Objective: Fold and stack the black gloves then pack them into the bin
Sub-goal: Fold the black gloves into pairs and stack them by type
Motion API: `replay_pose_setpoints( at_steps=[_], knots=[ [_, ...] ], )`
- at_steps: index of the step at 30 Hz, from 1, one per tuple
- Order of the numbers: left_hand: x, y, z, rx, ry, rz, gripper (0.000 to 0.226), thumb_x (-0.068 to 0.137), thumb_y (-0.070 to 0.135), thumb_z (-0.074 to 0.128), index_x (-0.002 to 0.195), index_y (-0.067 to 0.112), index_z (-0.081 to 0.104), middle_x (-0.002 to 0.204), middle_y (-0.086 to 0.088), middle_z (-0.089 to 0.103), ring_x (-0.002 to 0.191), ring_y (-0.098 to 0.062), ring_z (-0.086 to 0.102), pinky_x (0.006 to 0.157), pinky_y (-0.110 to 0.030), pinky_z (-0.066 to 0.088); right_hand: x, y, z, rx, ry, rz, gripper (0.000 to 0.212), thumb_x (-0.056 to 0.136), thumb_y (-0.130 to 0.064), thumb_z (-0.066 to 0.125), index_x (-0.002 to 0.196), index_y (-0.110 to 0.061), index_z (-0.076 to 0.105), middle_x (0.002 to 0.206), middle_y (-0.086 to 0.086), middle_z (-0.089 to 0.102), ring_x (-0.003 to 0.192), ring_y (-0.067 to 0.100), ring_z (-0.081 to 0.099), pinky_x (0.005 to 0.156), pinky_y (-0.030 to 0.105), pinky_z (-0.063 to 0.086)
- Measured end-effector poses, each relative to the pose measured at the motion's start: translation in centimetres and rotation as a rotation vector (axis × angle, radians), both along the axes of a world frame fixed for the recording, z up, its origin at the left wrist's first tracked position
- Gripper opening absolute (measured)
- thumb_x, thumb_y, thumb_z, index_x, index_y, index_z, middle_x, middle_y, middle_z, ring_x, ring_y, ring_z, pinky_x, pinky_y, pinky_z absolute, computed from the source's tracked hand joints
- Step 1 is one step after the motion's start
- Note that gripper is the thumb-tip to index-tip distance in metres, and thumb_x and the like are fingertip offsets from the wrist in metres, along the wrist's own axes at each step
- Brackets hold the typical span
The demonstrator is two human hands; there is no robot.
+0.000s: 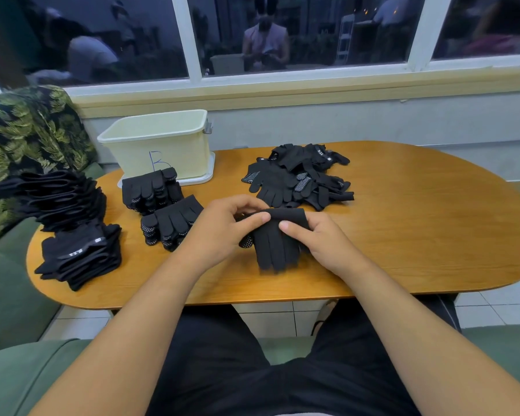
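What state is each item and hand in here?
Black knit glove: pinched by both hands.
Left hand: pinching the glove.
Right hand: pinching the glove.
Loose black glove pile: unfolded, jumbled.
Black glove stacks beside bin: folded, stacked.
Tall black glove stack, far left: leaning.
Cream plastic bin: upright, open-topped.

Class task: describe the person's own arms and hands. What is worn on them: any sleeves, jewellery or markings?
Nothing is worn on them. The left hand and right hand are bare, with no gloves, rings or watch. The left forearm and right forearm are bare to the frame's edge: no sleeves, bands or markings show.
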State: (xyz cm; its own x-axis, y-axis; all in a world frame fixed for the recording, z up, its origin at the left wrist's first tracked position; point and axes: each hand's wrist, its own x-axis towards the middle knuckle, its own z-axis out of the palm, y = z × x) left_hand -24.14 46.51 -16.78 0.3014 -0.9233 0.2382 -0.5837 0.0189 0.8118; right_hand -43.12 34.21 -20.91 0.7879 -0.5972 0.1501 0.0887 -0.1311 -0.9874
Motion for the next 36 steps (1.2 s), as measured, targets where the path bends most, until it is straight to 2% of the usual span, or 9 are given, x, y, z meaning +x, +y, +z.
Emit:
replay_pose_setpoints(
  at_steps=[2,6,8,15,23,29,31,33,36],
  knots=[
    [-0.5,0.1,-0.2,0.007,0.256,0.036,0.015,0.1,0.033,0.074,0.113,0.027,0.077,0.102,0.003,0.081,0.102,-0.017,0.076,0.093,-0.039,0.059,-0.1,0.3,0.3,0.077,-0.012,0.025,0.021,0.108,-0.015,0.061,0.125,-0.013,0.074,0.116,0.005,0.081,0.111,0.021,0.077,0.086,0.031,0.063],
    [-1.1,0.4,-2.4,0.089,0.842,-0.011,0.044,0.102,0.045,0.064,0.131,0.013,0.072,0.125,-0.016,0.076,0.118,-0.037,0.072,0.098,-0.055,0.059,-0.1,0.0,0.3,0.138,-0.02,0.004,0.023,0.109,-0.017,0.06,0.128,-0.012,0.073,0.118,0.004,0.081,0.111,0.019,0.077,0.083,0.025,0.06],
    [-1.1,0.4,-3.2,0.112,0.979,-0.029,0.055,0.105,0.053,0.055,0.14,0.012,0.065,0.131,-0.02,0.072,0.122,-0.041,0.069,0.104,-0.059,0.055,0.0,-0.1,0.2,0.16,-0.014,-0.006,0.024,0.109,-0.018,0.061,0.13,-0.014,0.072,0.119,0.003,0.08,0.112,0.018,0.077,0.083,0.025,0.061],
    [-0.9,0.2,-4.0,0.092,0.973,0.003,0.053,0.11,0.048,0.049,0.142,0.009,0.062,0.133,-0.02,0.071,0.122,-0.042,0.07,0.105,-0.062,0.053,0.2,-0.5,-0.1,0.194,0.041,0.019,0.026,0.108,-0.019,0.062,0.133,-0.016,0.07,0.121,0.004,0.08,0.115,0.021,0.076,0.088,0.034,0.063],
    [-1.5,1.1,-4.8,-0.051,0.834,0.082,0.033,0.111,0.022,0.054,0.134,0.002,0.068,0.127,-0.019,0.075,0.118,-0.041,0.072,0.1,-0.056,0.059,0.3,-0.7,-0.2,0.194,0.057,0.006,0.027,0.106,-0.02,0.065,0.132,-0.016,0.072,0.121,0.008,0.079,0.115,0.028,0.076,0.094,0.049,0.064],
    [-2.1,2.3,-4.2,-0.21,0.713,0.283,0.022,0.108,0.016,0.062,0.126,0.01,0.073,0.114,-0.01,0.08,0.106,-0.034,0.078,0.083,-0.051,0.066,1.2,-0.3,0.1,0.22,0.031,0.005,0.031,0.102,-0.011,0.071,0.133,-0.014,0.071,0.119,0.012,0.08,0.114,0.031,0.076,0.089,0.041,0.065],
    [-1.5,3.0,-3.6,-0.253,0.674,0.356,0.031,0.104,0.018,0.068,0.136,0.015,0.066,0.112,-0.006,0.081,0.107,-0.026,0.078,0.086,-0.051,0.065,2.4,0.5,0.5,0.238,-0.001,-0.015,0.03,0.102,-0.01,0.071,0.132,-0.012,0.072,0.119,0.012,0.08,0.114,0.031,0.076,0.091,0.042,0.064],
    [-0.5,3.9,-3.0,-0.295,0.624,0.411,0.052,0.102,0.021,0.072,0.15,0.023,0.053,0.112,-0.001,0.081,0.108,-0.019,0.077,0.089,-0.047,0.064,4.1,1.5,0.9,0.236,-0.036,-0.012,0.029,0.102,-0.011,0.071,0.131,-0.011,0.072,0.118,0.012,0.08,0.112,0.03,0.077,0.091,0.041,0.064],
    [0.8,5.7,-2.1,-0.399,0.548,0.448,0.066,0.102,0.013,0.072,0.158,0.032,0.042,0.121,0.0,0.077,0.107,-0.014,0.077,0.085,-0.037,0.064,7.4,2.9,1.9,0.24,-0.056,-0.007,0.03,0.101,-0.012,0.073,0.131,-0.012,0.071,0.114,0.012,0.081,0.106,0.028,0.079,0.083,0.036,0.064]
  ],
)
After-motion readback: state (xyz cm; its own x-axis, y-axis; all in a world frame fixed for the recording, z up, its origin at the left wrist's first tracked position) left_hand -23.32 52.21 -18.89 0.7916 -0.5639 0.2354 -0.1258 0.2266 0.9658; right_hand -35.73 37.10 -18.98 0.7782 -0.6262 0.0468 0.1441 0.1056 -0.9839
